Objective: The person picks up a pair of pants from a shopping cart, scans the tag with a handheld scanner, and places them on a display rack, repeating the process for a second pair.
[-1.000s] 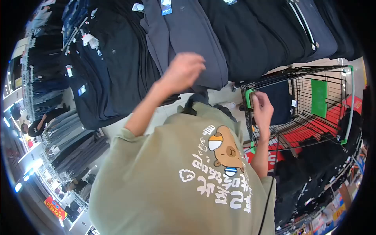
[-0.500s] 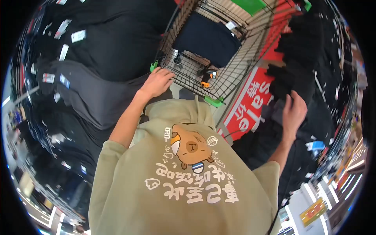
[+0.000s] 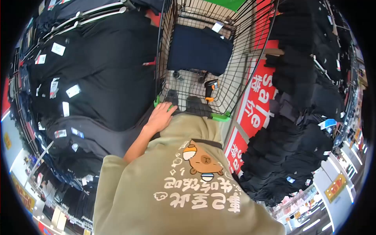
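Note:
My left hand (image 3: pixel 160 116) rests at the near left corner of a black wire shopping cart (image 3: pixel 243 66), with its fingers curled over the near bar beside a green corner piece (image 3: pixel 156 101). A folded navy garment (image 3: pixel 199 49) with a white tag lies in the cart. Near it in the basket is a black and orange handheld barcode scanner (image 3: pixel 210 92). My right hand is out of view, as is its forearm.
Dark tagged clothes (image 3: pixel 98 78) hang on metal rails (image 3: pixel 92 19) to the left. A dark grey garment (image 3: pixel 98 135) hangs below them. On the right are more black clothes (image 3: pixel 290 145), bordered by a red sale sign (image 3: pixel 252 107) close to the cart.
My right hand was by the black clothes on the right and has gone out of view. My left hand stays at the cart corner. The whole view has shifted and turned slightly.

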`<state>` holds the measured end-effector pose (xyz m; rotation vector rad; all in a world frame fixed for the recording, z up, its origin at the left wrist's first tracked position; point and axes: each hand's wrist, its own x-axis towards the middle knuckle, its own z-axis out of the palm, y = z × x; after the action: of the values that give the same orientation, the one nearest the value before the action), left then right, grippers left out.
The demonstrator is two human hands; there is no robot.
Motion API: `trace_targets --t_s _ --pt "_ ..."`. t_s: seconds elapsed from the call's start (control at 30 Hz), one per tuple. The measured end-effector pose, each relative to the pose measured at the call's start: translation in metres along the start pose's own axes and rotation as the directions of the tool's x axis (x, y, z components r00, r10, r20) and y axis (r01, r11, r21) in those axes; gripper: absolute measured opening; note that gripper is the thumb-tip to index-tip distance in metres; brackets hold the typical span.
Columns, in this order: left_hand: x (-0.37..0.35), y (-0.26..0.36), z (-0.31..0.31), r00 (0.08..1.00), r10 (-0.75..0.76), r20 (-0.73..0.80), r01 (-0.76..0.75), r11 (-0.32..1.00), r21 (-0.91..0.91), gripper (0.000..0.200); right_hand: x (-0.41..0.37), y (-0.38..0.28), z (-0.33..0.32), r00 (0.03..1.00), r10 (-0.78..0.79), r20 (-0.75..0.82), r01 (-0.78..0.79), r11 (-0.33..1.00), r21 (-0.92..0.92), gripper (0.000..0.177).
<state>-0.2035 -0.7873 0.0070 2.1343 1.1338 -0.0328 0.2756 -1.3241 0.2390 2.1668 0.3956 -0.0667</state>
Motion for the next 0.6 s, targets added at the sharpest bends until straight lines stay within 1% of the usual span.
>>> trace_targets --t_s 0.03,0.07,0.1,0.17,0.2,0.27,0.3,0.33,0.4,0.43,0.47,0.5,0.53,0.57,0.6 --pt "0.001 -0.001 -0.003 0.999 -0.005 0.032 0.006 1.000 -0.006 0.046 -0.015 -0.034 -0.002 0.970 -0.089 0.225 0.096 0.995 -0.022 0.039" --pt "0.002 -0.003 -0.004 0.997 -0.013 0.072 0.014 1.000 -0.013 0.047 -0.019 -0.067 -0.010 0.898 -0.195 0.395 0.221 0.975 -0.022 0.038" --pt "0.006 -0.006 -0.004 0.997 -0.007 0.074 0.009 1.000 -0.028 0.047 -0.011 -0.099 -0.020 0.808 -0.290 0.512 0.343 0.939 -0.009 0.037" --pt "0.007 -0.005 -0.003 0.997 -0.016 0.080 0.021 0.998 -0.054 0.046 0.012 -0.153 -0.044 0.585 -0.419 0.695 0.567 0.823 0.019 0.036" --pt "0.009 -0.004 -0.009 0.994 -0.021 0.104 0.029 0.997 -0.075 0.045 0.021 -0.174 -0.052 0.458 -0.464 0.758 0.662 0.747 0.057 0.035" --pt "0.013 -0.002 -0.011 0.993 -0.028 0.118 0.036 0.997 -0.068 0.045 0.032 -0.213 -0.069 0.221 -0.511 0.830 0.817 0.563 0.129 0.033" --pt "0.015 -0.002 -0.011 0.991 -0.044 0.129 0.052 0.997 -0.054 0.045 0.035 -0.234 -0.075 0.117 -0.514 0.850 0.867 0.471 0.166 0.033" --pt "0.017 -0.002 -0.008 0.987 -0.054 0.153 0.060 0.998 -0.034 0.047 0.040 -0.258 -0.082 0.038 -0.526 0.849 0.904 0.380 0.195 0.032" --pt "0.022 0.006 -0.011 0.984 -0.093 0.154 0.097 0.995 -0.021 0.047 0.052 -0.308 -0.095 -0.078 -0.550 0.831 0.960 0.184 0.212 0.032" --pt "0.025 0.009 -0.013 0.981 -0.123 0.149 0.124 0.992 0.001 0.047 0.064 -0.337 -0.113 -0.102 -0.580 0.808 0.974 0.108 0.201 0.032" --pt "0.028 0.010 -0.010 0.977 -0.137 0.161 0.134 0.990 0.030 0.048 0.076 -0.365 -0.147 -0.104 -0.639 0.763 0.981 0.059 0.184 0.032" --pt "0.033 0.011 -0.010 0.978 -0.137 0.160 0.132 0.990 0.043 0.048 0.084 -0.390 -0.267 -0.062 -0.703 0.709 0.971 0.122 0.205 0.028" --pt "0.034 0.014 -0.010 0.977 -0.142 0.159 0.136 0.989 0.052 0.048 0.096 -0.405 -0.290 -0.037 -0.806 0.591 0.969 0.116 0.220 0.027" --pt "0.034 0.017 -0.010 0.976 -0.147 0.163 0.140 0.989 0.058 0.048 0.103 -0.424 -0.319 -0.044 -0.849 0.526 0.962 0.106 0.251 0.027" --pt "0.036 0.019 -0.010 0.972 -0.156 0.178 0.147 0.987 0.060 0.049 0.111 -0.442 -0.347 -0.120 -0.900 0.419 0.950 0.018 0.311 0.030"
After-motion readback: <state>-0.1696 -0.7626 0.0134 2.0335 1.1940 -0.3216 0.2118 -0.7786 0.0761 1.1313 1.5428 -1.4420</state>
